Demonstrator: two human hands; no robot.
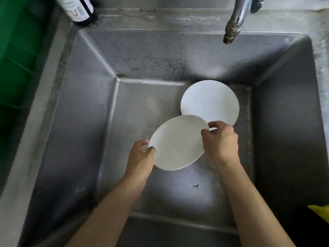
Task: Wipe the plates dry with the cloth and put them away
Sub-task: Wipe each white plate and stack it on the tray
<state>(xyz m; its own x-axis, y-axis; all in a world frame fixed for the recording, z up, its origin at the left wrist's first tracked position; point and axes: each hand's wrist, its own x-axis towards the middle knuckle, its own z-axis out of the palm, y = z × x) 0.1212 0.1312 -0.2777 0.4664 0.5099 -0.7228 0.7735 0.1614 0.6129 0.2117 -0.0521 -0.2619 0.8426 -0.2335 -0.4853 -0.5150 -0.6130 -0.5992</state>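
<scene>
Hands pinched opposite rims of the near plate (176, 143): left hand (140, 157), right hand (220, 139); far plate (210, 102) lay beyond, toward the sink (85, 111) back-right corner.

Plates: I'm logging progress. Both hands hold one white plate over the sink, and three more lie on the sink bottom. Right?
Not quite. The head view shows only one other plate on the sink bottom, not three. The left hand and right hand do hold one white plate.

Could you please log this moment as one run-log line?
both hands grip near plate above sink | left hand | right hand | far plate in sink | cloth unseen
</scene>
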